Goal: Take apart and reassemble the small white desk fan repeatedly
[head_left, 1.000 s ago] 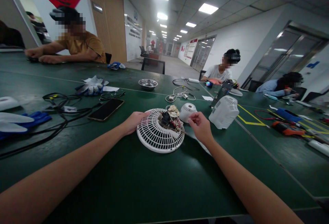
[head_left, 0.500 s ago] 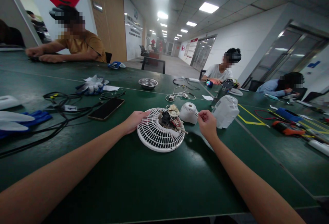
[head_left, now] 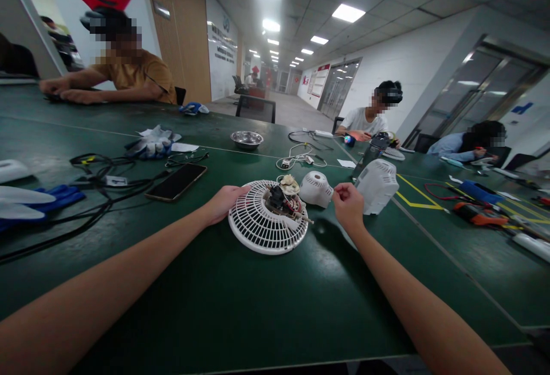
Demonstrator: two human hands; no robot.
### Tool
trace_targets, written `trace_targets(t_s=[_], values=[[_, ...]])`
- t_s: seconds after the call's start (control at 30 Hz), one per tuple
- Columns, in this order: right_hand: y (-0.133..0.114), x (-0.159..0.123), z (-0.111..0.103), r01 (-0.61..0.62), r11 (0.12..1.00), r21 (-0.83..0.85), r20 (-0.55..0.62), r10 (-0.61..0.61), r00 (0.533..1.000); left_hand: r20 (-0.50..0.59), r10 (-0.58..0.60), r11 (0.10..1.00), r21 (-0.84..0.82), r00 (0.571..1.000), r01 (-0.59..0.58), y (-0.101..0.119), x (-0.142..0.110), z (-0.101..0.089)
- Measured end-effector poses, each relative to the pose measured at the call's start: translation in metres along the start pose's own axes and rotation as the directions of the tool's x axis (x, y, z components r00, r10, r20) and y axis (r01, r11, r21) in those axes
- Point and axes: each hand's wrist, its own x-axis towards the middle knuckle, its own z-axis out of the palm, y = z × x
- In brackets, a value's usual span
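My left hand point(head_left: 226, 203) is closed on the left rim of a white round fan grille point(head_left: 249, 223). The grille lies on the green table with a bared motor point(head_left: 281, 200), wires and a cream-coloured part point(head_left: 289, 184) in its middle. Behind it, to the right, sits a white vented motor cover point(head_left: 315, 189) with a hole in its top. My right hand point(head_left: 349, 206) is closed in a pinch right beside this cover; anything between its fingertips is too small to make out. Just right of that hand stands a white fan base point(head_left: 377, 187).
A phone point(head_left: 177, 182), black cables point(head_left: 105, 191) and gloves point(head_left: 152, 143) are at the left. Farther back are a metal bowl point(head_left: 246, 140), a white cable point(head_left: 301, 157) and a dark bottle point(head_left: 373, 154). An orange multimeter point(head_left: 479, 214) lies right. Several people sit around.
My right hand has shifted very slightly to the right along the motor cover's edge. The left hand and the grille stay where they were.
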Motion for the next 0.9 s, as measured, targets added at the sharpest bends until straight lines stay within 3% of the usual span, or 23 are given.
trace_targets(t_s=[0.2, 0.4, 0.53, 0.6, 0.63, 0.73, 0.8, 0.9], values=[[0.010, 0.003, 0.002, 0.007, 0.996, -0.084, 0.003, -0.006, 1.000, 0.007, 0.002, 1.000, 0.003, 1.000, -0.002, -0.002, 0.003, -0.002], [0.022, 0.003, 0.009, 0.017, 0.981, -0.191, 0.249, 0.032, 0.968, 0.003, 0.010, 1.000, 0.010, 1.000, -0.010, -0.003, 0.004, -0.001], [0.020, 0.003, 0.011, -0.107, 0.987, -0.124, 0.302, 0.140, 0.943, 0.004, 0.004, 1.000, 0.012, 1.000, -0.004, -0.001, 0.001, 0.000], [0.015, 0.004, 0.010, -0.265, 0.964, 0.014, 0.276, 0.251, 0.928, -0.002, -0.005, 1.000, 0.010, 1.000, 0.005, 0.001, 0.000, 0.000], [0.012, 0.004, 0.010, -0.382, 0.915, 0.126, 0.276, 0.338, 0.900, -0.001, -0.010, 1.000, 0.012, 1.000, 0.010, 0.001, -0.001, 0.001], [0.000, 0.004, 0.009, -0.649, 0.649, 0.397, 0.371, 0.533, 0.760, 0.003, -0.009, 1.000, 0.020, 1.000, 0.009, 0.002, -0.001, 0.001], [-0.009, 0.003, 0.008, -0.733, 0.479, 0.482, 0.468, 0.567, 0.678, 0.006, -0.002, 1.000, 0.021, 1.000, 0.001, 0.001, -0.001, 0.001], [-0.022, 0.001, 0.006, -0.782, 0.235, 0.577, 0.590, 0.542, 0.598, 0.015, 0.000, 1.000, 0.028, 1.000, 0.000, 0.000, 0.000, 0.000]])
